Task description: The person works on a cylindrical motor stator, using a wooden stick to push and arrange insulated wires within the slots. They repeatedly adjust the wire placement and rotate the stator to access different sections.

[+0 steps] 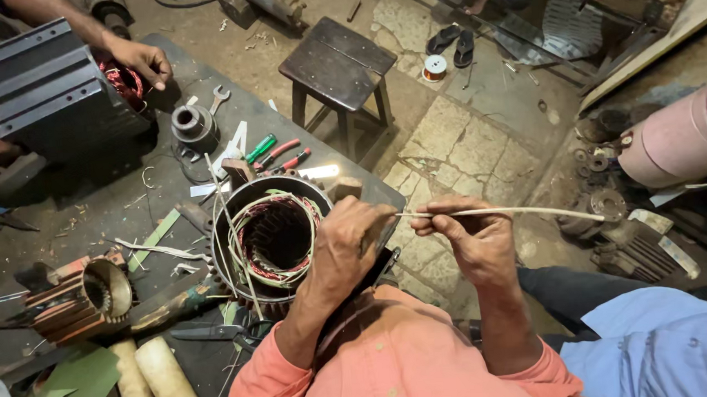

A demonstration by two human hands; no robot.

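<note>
At the worktop's right edge, left hand steadies the round copper-wound stator while right hand pinches a thin pale sleeve strip, which likely needs threading into the windings.

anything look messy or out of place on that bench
Mostly clutter. Pale strips stick out unevenly from the stator windings beside the left hand, while the right hand pinches a long thin strip. Offcuts, pliers and a wrench lie scattered on the table. Nothing looks spilled or broken.

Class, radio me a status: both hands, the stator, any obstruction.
Left hand and right hand pinch a pale strip. Stator on bench, windings exposed. Nothing blocking.
</note>
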